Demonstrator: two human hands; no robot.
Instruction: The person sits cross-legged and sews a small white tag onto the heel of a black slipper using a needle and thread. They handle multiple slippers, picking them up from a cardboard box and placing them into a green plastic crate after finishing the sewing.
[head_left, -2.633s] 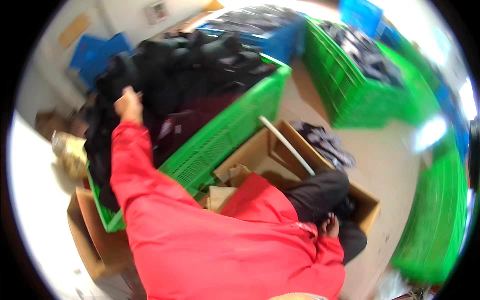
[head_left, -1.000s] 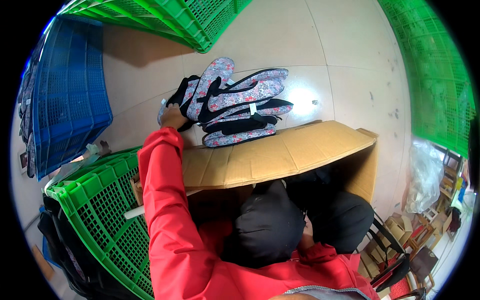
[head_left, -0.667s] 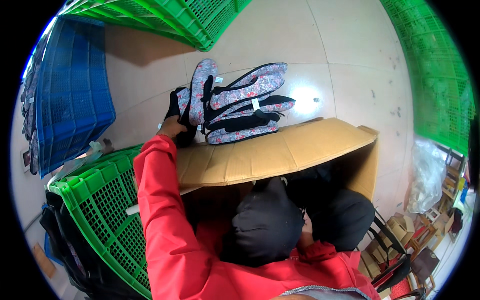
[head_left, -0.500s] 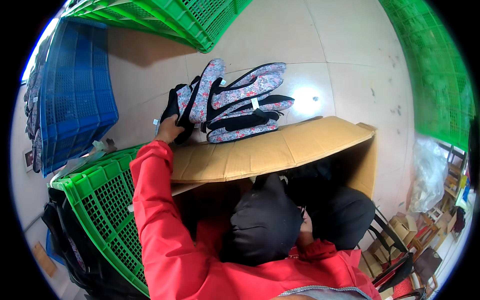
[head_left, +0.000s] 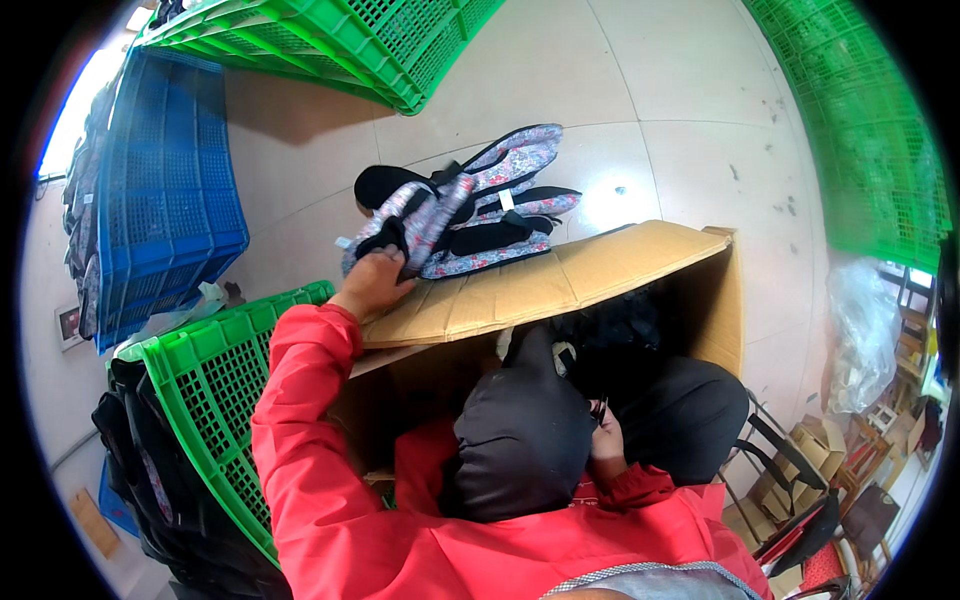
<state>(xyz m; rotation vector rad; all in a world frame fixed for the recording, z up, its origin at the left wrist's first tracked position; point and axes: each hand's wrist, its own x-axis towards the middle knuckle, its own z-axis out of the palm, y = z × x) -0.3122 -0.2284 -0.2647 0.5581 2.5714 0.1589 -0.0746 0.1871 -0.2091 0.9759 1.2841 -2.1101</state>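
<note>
While the left hand (head_left: 375,282) has its fingers closed on the near end of a flowered shoe (head_left: 432,228), other flowered shoes (head_left: 490,262) lie heaped right beside it on the floor (head_left: 700,165), just beyond the flap of a cardboard box (head_left: 560,290). The right hand (head_left: 607,440) sits between the knees, fingers partly hidden; whether they grip the small dark thing (head_left: 598,408) there, I cannot tell. A green crate (head_left: 215,365) stands to the left.

Floral shoes (head_left: 518,160): matt cloth; carton (head_left: 560,285): creased matt cardboard; crates (head_left: 185,205): meshed plastic; floor (head_left: 700,170): smooth, glossy; wrap (head_left: 857,340): clear crinkled plastic.
</note>
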